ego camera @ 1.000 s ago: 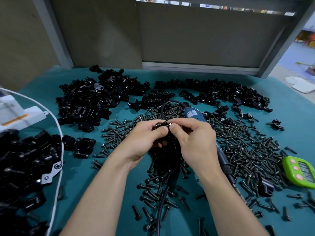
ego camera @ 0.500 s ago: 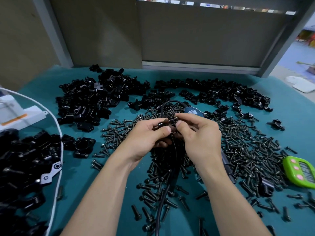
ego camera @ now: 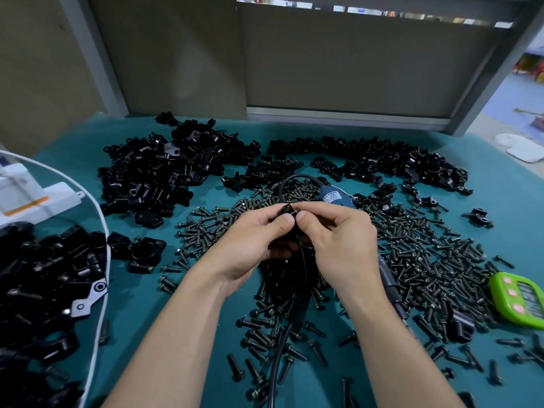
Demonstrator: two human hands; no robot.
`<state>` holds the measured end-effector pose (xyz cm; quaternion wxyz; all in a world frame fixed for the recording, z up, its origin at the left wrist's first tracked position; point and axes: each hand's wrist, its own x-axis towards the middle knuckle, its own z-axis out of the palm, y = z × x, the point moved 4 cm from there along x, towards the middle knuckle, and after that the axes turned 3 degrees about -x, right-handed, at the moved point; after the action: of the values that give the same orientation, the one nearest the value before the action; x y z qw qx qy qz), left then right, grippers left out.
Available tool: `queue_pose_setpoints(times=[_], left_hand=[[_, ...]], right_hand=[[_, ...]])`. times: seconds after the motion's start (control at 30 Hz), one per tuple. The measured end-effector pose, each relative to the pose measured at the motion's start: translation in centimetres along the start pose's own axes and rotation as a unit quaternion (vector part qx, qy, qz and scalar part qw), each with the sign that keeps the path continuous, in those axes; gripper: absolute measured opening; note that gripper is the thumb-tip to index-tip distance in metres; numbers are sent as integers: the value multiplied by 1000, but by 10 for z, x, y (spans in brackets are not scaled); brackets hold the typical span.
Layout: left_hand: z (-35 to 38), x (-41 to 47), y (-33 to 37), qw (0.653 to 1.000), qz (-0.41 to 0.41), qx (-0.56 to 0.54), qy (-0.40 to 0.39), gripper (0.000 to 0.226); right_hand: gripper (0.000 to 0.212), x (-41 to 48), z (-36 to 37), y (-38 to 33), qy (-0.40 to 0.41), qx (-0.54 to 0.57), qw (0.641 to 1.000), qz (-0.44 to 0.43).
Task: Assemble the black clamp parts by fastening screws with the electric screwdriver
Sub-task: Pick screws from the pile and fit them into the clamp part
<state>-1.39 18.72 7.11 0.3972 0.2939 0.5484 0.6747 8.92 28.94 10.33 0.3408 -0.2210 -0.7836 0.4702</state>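
Note:
Both hands meet over the middle of the green table. My left hand grips a small black clamp part, mostly hidden by the fingers. My right hand pinches a black screw at the top of that part, thumb and forefinger touching the left thumb. The blue electric screwdriver lies on the table behind and under my right hand, its tip end running toward the front right and its black cable running between my forearms. Loose black screws cover the table around my hands.
Heaps of black clamp parts lie at the back left and back right. A white-rimmed bin of black pieces stands at the left. An assembled clamp sits next to it. A green timer lies at the right edge.
My hands have shifted slightly toward me and the right fingers have re-set on the screw at the clamp part; more of the blue screwdriver body shows again.

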Motion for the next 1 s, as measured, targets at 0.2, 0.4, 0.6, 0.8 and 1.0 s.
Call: queue_pose_setpoints(times=[0.2, 0.4, 0.6, 0.8, 1.0], left_hand=[[-1, 0, -1, 999, -2, 42, 11, 25], [-1, 0, -1, 985, 4, 171, 12, 22], [2, 0, 5, 976, 38, 216, -9, 22], [-1, -3, 4, 976, 38, 215, -8, 27], [1, -1, 1, 978, 52, 201, -11, 21]], right_hand=[[19, -4, -2, -4, 26, -133, 990, -30], [39, 1, 3, 4, -35, -253, 967, -9], [51, 1, -1, 2, -38, -211, 977, 17], [21, 2, -6, -2, -91, -147, 985, -14], [33, 3, 1, 4, -75, -175, 982, 0]])
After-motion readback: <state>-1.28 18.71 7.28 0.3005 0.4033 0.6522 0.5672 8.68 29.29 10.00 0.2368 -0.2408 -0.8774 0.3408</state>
